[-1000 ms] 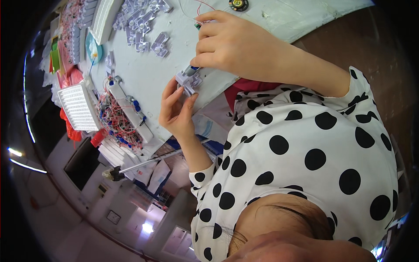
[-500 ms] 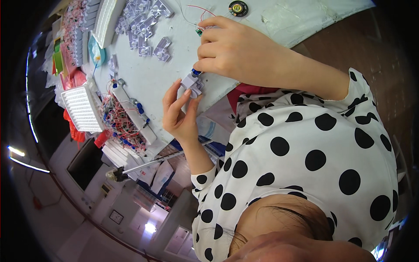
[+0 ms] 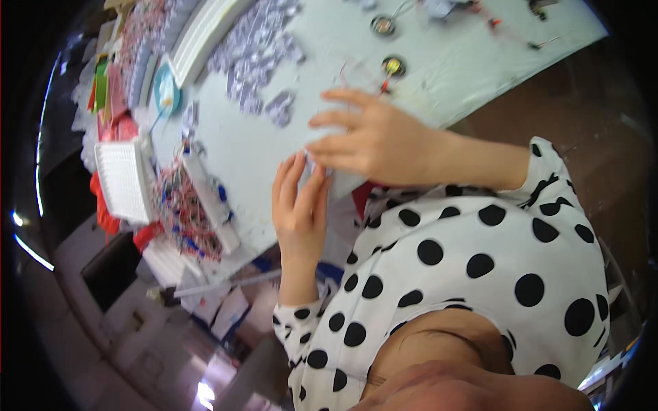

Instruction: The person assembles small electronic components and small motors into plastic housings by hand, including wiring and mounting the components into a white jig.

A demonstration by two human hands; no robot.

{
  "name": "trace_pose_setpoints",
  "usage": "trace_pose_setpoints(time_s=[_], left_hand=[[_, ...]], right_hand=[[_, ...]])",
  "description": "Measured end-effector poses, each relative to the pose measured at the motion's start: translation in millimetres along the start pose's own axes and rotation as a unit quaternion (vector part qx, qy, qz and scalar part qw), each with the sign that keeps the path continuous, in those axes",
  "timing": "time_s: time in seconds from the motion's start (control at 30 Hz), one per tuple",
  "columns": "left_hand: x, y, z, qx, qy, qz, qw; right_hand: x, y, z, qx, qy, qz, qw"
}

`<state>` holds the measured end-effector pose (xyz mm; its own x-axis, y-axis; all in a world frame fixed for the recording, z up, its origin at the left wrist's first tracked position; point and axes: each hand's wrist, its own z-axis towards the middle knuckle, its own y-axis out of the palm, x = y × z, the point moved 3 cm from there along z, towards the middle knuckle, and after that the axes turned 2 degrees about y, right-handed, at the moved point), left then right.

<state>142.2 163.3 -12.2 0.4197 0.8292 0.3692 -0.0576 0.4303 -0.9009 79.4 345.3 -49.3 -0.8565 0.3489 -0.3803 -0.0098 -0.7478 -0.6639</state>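
A small pale-lavender plastic housing [image 3: 310,164] sits between my two hands above the table's near edge, mostly covered by fingers. My left hand [image 3: 299,205] is closed on it from below, fingertips and thumb pinching its sides. From the right, my right hand [image 3: 377,140] reaches over with its lower fingers at the housing, while its upper fingers stretch out apart to the left; motion smears them. The blue piece seen in the housing earlier is hidden now. Just beyond the right fingers lies a round speaker [image 3: 393,66] with thin red wires.
Many loose lavender housings [image 3: 257,58] are heaped at the back left. A tangle of red wires with blue parts [image 3: 185,205] rests beside a white tray [image 3: 127,181] on the left. A blue bowl [image 3: 166,89] stands behind. Another speaker [image 3: 382,25] lies at the back.
The view has shifted, showing more of the table's back. Both hands have drawn together over the housing. The right fingers have spread, and the small green board by them no longer shows.
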Motion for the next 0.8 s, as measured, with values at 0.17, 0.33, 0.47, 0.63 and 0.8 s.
trace_pose_setpoints(time_s=[0.17,0.33,0.47,0.63,0.8], left_hand=[[3,11,-29,-0.037,0.028,0.103,0.994],[-6,24,-42,-0.003,0.048,0.072,0.996],[-8,19,-37,-0.015,0.055,0.054,0.997],[-9,3,-26,-0.05,0.059,0.023,0.997],[-17,5,-32,-0.05,0.114,0.039,0.992]], right_hand=[[-8,11,0,-0.028,-0.014,-0.023,0.999],[-12,9,1,-0.055,-0.019,-0.041,0.997],[-11,6,2,-0.054,-0.014,-0.041,0.998],[-11,7,-2,-0.051,-0.018,-0.057,0.997],[-13,16,-6,-0.033,-0.002,-0.033,0.999]])
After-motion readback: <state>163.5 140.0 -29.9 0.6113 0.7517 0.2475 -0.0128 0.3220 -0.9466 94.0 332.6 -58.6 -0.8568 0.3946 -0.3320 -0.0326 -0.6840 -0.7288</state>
